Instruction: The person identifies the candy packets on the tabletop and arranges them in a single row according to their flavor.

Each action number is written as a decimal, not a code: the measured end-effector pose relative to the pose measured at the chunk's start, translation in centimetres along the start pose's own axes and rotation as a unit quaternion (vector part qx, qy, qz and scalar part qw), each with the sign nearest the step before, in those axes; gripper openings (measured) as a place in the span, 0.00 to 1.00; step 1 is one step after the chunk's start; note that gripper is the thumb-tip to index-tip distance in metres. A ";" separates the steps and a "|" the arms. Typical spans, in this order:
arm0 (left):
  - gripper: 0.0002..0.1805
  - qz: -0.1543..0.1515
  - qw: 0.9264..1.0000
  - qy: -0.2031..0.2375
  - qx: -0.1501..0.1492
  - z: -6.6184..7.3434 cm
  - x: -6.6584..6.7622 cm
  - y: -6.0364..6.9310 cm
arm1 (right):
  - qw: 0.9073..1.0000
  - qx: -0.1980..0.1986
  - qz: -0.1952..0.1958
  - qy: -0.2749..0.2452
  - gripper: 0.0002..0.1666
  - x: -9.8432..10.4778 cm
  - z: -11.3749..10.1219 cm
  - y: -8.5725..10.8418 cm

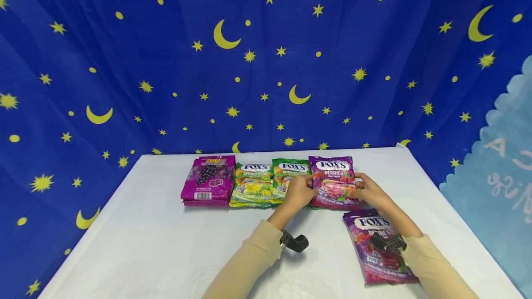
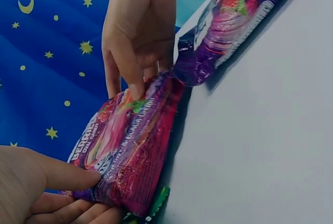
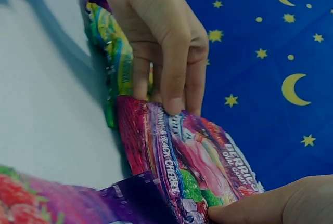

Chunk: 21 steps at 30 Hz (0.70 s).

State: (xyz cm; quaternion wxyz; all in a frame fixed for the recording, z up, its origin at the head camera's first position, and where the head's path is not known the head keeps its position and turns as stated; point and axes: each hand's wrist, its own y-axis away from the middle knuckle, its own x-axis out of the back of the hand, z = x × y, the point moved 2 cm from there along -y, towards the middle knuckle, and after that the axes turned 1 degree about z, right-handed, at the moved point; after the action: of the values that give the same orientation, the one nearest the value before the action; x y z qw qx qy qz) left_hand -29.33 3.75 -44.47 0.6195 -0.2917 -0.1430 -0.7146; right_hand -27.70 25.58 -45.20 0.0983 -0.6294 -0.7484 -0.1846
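Observation:
Both hands hold a purple Fox's Berries candy bag (image 1: 334, 176) at the right end of a row of bags. My left hand (image 1: 298, 193) grips its left edge, thumb on the front and fingers behind, as the left wrist view shows. On the opposite edge my right hand (image 1: 371, 193) pinches the bag the same way. Just left of it lies a green and yellow Fox's Spring Tea bag (image 1: 280, 179), partly covered by the left hand. A second purple Berries bag (image 1: 365, 248) lies nearer, under the right forearm, which hides part of it.
Another green and yellow Fox's bag (image 1: 252, 186) and a purple grape candy bag (image 1: 209, 181) continue the row leftward, the grape one seemingly on top of another. They lie on a white table (image 1: 166, 253) backed by a blue star-and-moon curtain (image 1: 257, 73).

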 end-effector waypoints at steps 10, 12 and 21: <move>0.24 0.001 1.000 -0.010 0.000 -0.4 -0.5 0.4 | 1.000 0.002 0.007 0.014 0.44 -0.5 0.5 -0.2; 0.24 0.006 1.000 -0.019 -0.009 -0.3 -0.5 0.5 | 1.000 0.001 0.011 0.018 0.45 -0.5 0.4 -0.2; 0.23 0.023 0.998 -0.044 -0.041 -0.3 -0.8 0.8 | 0.997 -0.015 0.034 0.065 0.44 -0.4 0.4 -0.3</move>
State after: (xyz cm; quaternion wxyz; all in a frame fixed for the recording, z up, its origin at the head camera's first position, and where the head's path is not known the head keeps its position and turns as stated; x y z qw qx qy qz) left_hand -28.62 4.08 -45.29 0.6165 -0.3518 -0.1339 -0.6916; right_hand -27.87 25.29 -45.77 0.1438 -0.6429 -0.7155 -0.2326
